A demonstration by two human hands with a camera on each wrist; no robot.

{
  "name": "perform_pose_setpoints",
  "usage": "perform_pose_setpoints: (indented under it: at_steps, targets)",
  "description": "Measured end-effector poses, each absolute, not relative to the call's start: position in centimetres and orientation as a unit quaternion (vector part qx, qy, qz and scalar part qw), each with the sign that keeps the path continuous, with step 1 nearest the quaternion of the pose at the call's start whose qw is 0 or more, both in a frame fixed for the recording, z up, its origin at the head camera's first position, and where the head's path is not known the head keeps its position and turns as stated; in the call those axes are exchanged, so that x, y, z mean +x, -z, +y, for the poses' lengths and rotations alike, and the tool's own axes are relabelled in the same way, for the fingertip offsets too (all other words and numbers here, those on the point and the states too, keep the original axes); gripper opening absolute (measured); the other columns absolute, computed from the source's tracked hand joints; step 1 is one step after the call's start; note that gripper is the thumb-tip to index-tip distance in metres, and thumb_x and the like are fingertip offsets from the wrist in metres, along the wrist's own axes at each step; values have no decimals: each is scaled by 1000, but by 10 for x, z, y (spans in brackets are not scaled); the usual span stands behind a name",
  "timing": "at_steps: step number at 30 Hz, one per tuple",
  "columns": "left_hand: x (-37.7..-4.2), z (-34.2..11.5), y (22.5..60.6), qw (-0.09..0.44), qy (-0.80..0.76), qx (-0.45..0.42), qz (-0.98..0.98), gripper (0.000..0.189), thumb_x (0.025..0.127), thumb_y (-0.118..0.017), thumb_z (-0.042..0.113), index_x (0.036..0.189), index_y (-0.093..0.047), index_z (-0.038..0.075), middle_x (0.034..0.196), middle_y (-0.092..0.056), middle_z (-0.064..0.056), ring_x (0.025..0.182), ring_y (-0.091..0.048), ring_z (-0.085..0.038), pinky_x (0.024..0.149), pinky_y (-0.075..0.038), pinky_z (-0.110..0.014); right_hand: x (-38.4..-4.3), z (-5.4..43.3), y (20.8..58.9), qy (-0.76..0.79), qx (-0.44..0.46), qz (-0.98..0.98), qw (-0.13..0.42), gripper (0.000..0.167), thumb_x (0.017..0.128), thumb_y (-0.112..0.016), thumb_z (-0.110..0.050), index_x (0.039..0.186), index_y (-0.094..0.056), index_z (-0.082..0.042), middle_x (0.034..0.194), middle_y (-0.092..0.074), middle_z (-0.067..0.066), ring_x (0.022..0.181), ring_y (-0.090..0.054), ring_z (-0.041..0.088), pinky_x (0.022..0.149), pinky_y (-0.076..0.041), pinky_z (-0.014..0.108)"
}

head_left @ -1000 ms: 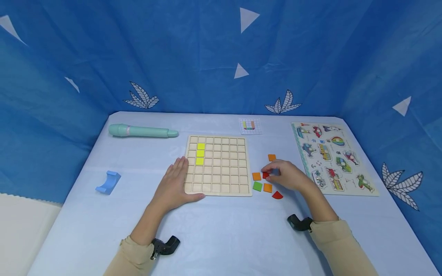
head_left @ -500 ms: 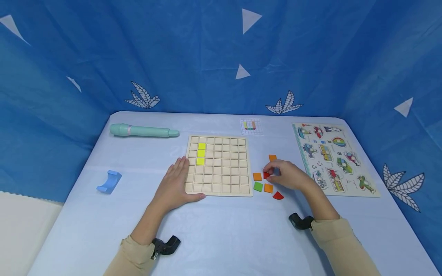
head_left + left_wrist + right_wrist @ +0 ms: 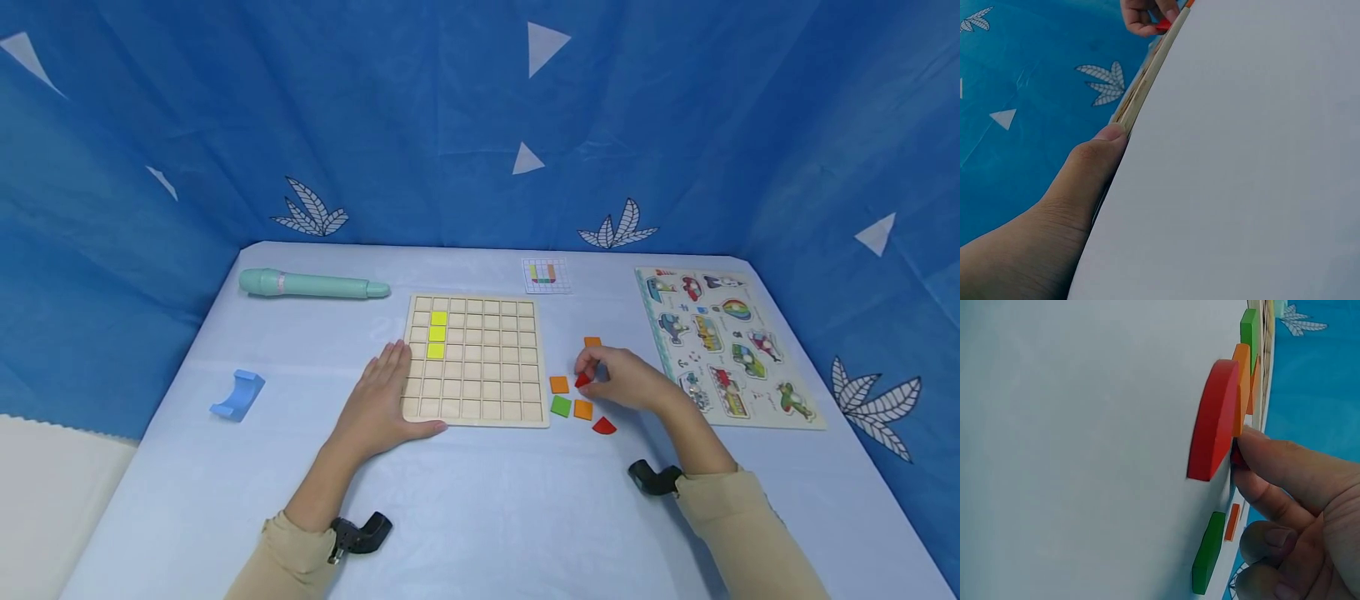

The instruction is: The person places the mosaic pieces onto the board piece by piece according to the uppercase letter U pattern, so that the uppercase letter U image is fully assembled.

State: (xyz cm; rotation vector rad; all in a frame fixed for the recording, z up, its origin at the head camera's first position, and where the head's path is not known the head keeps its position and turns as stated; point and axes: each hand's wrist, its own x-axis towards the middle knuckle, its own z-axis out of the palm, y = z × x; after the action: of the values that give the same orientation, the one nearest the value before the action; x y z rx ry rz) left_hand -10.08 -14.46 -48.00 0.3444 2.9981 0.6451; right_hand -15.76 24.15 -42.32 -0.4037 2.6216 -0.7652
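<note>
My left hand [image 3: 378, 408] lies along the left side of the wooden grid board [image 3: 491, 362], fingers straight, thumb at the near edge. In the left wrist view that thumb presses against the board's rim. Three yellow square tiles [image 3: 437, 334] sit in a column on the grid. Right of the board, my right hand [image 3: 622, 379] pinches a small red tile [image 3: 582, 380] between thumb and finger, partly covered by the fingertips. Around it lie orange tiles [image 3: 558, 384], a green tile [image 3: 560, 406] and a red fan-shaped tile [image 3: 603, 426]. Another green tile [image 3: 1209, 553] shows in the right wrist view.
A grid card [image 3: 547, 275] with a coloured pattern lies behind the board. A picture puzzle board [image 3: 727, 350] is at the right. A mint-green microphone-like stick [image 3: 315, 285] lies at the back left, a blue curved holder [image 3: 237, 396] nearer at the left.
The red tile in my right hand has turned and shifted slightly right between the fingertips. The left hand stays in place on the board.
</note>
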Motion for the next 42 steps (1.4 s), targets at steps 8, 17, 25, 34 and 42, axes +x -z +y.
perform_pose_setpoints:
  at_steps: [8, 17, 25, 34, 42]
  targets:
    - [-102, -145, 480, 27, -206, 116, 971, 137, 64, -59, 91, 159, -12, 5, 168, -9, -10, 157, -4, -26, 127, -11, -47, -159, 244, 424, 276, -151, 933, 173, 22, 88, -74, -13, 106, -63, -19, 96, -61, 1, 88, -52, 20, 75, -47, 31]
    - [-101, -145, 478, 26, -209, 116, 971, 137, 64, -61, 89, 159, -11, 4, 168, -9, -10, 157, -4, -26, 127, -11, -47, -161, 242, 421, 307, -160, 926, 153, 15, 92, -71, -17, 105, -65, -20, 95, -60, 1, 81, -53, 21, 67, -48, 30]
    - [-101, -146, 478, 25, -211, 115, 970, 136, 65, -63, 87, 159, -11, 5, 168, -9, -11, 157, -4, -26, 127, -11, -47, -164, 230, 414, 345, -164, 911, 156, 16, 94, -67, -17, 108, -61, -14, 94, -60, 3, 77, -52, 22, 63, -46, 29]
    - [-100, -145, 481, 23, -209, 112, 971, 136, 64, -60, 90, 160, -11, 6, 168, -9, -10, 157, -4, -25, 127, -12, -47, -167, 215, 410, 339, -175, 910, 161, 19, 92, -71, -17, 109, -64, -15, 101, -64, 3, 72, -52, 22, 62, -46, 28]
    - [-99, -145, 481, 24, -211, 112, 971, 137, 64, -60, 90, 159, -11, 6, 168, -9, -10, 157, -4, -26, 127, -11, -47, -167, 203, 409, 329, -188, 905, 194, 25, 94, -68, -20, 120, -69, -19, 93, -64, 3, 72, -52, 22, 59, -45, 26]
